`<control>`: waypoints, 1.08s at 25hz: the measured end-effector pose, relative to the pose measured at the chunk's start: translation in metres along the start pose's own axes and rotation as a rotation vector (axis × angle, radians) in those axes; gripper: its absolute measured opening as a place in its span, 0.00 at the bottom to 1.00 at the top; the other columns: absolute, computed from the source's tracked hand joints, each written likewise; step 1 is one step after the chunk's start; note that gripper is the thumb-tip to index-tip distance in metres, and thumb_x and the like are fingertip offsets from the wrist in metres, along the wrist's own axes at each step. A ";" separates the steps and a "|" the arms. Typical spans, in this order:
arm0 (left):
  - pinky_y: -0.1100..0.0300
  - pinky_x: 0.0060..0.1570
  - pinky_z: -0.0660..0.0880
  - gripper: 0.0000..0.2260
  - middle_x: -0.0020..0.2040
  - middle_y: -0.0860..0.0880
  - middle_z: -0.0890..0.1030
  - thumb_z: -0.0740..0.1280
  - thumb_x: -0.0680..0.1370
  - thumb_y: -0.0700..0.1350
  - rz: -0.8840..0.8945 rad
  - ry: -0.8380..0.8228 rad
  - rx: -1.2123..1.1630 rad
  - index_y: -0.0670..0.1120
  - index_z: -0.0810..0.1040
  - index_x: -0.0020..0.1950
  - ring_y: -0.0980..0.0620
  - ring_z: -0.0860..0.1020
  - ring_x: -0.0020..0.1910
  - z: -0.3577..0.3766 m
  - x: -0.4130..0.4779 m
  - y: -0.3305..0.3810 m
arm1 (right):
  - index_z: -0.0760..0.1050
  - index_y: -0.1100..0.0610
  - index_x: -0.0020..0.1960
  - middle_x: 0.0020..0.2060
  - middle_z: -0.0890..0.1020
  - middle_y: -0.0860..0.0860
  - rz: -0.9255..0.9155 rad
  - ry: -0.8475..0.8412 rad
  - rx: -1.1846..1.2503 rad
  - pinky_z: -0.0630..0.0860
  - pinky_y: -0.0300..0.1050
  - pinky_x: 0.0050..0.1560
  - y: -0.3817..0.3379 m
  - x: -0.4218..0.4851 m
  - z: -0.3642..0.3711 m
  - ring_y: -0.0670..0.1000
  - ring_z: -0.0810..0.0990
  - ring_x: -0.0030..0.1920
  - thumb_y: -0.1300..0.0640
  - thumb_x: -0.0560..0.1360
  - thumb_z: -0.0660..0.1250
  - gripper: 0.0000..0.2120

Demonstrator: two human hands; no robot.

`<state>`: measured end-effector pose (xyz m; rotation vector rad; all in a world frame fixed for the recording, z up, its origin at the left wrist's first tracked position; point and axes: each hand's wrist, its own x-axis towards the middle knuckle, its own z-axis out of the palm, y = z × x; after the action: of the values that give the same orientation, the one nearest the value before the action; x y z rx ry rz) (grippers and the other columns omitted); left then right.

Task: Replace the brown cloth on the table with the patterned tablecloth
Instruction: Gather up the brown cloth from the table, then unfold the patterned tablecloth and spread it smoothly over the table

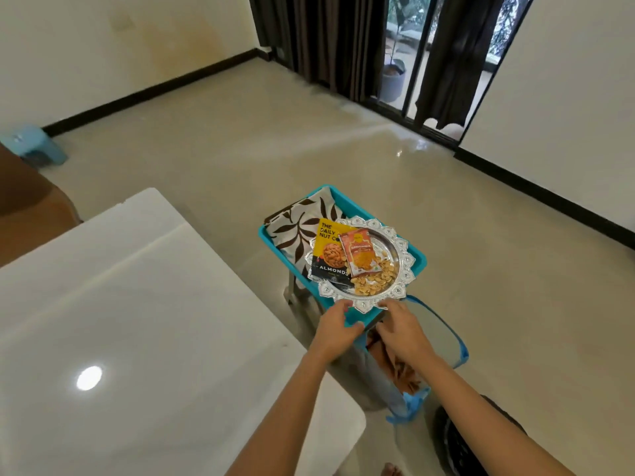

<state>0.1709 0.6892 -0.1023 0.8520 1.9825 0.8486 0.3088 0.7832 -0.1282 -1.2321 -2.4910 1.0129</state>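
Note:
The folded patterned tablecloth (299,225), cream with dark brown leaves, lies on a blue stool (417,261) right of the white table (137,304). A silver tray (403,269) with nuts and two snack packets sits partly on top of it. My left hand (335,326) and my right hand (400,329) both grip the tray's near rim. Below my hands the brown cloth (381,352) lies bunched inside a grey bag (460,341) with blue trim. The table top is bare.
A small pale blue stool (34,146) stands by the far left wall, with a brown piece of furniture (27,201) beside the table. Dark curtains (330,39) hang at the glass door. A dark round object (481,438) lies on the floor near my right arm.

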 end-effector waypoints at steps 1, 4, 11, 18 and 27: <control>0.57 0.61 0.74 0.23 0.67 0.47 0.73 0.69 0.76 0.45 -0.011 0.024 0.006 0.46 0.68 0.69 0.49 0.74 0.62 -0.014 0.002 -0.001 | 0.72 0.58 0.64 0.60 0.75 0.54 -0.009 0.011 0.011 0.72 0.43 0.59 -0.015 0.007 0.001 0.53 0.75 0.59 0.63 0.72 0.68 0.21; 0.57 0.59 0.75 0.21 0.67 0.48 0.73 0.69 0.76 0.44 -0.030 0.078 -0.034 0.47 0.69 0.68 0.49 0.74 0.62 -0.050 0.015 0.001 | 0.72 0.59 0.63 0.60 0.75 0.55 -0.048 0.004 0.024 0.68 0.42 0.59 -0.050 0.040 0.005 0.54 0.74 0.60 0.63 0.72 0.68 0.20; 0.56 0.56 0.77 0.22 0.66 0.46 0.73 0.68 0.76 0.45 -0.141 0.133 -0.146 0.46 0.68 0.68 0.54 0.74 0.54 -0.097 0.106 -0.003 | 0.70 0.57 0.65 0.61 0.74 0.53 -0.088 -0.064 -0.042 0.64 0.37 0.57 -0.087 0.167 0.020 0.51 0.72 0.61 0.60 0.75 0.68 0.19; 0.52 0.61 0.74 0.28 0.66 0.43 0.74 0.69 0.75 0.44 -0.327 0.264 -0.191 0.45 0.64 0.72 0.45 0.75 0.62 -0.127 0.249 -0.034 | 0.68 0.59 0.68 0.65 0.71 0.56 -0.140 -0.253 -0.104 0.66 0.42 0.65 -0.086 0.332 0.060 0.54 0.70 0.66 0.64 0.75 0.64 0.21; 0.49 0.72 0.60 0.42 0.77 0.44 0.55 0.72 0.72 0.39 -0.379 0.337 0.160 0.44 0.50 0.78 0.41 0.59 0.74 -0.166 0.371 -0.120 | 0.60 0.56 0.74 0.75 0.62 0.55 -0.287 -0.388 -0.395 0.60 0.47 0.72 -0.067 0.479 0.130 0.53 0.59 0.75 0.69 0.74 0.66 0.32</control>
<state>-0.1695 0.8760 -0.2710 0.4108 2.4320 0.6478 -0.0964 1.0537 -0.2445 -0.7729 -3.1701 0.7683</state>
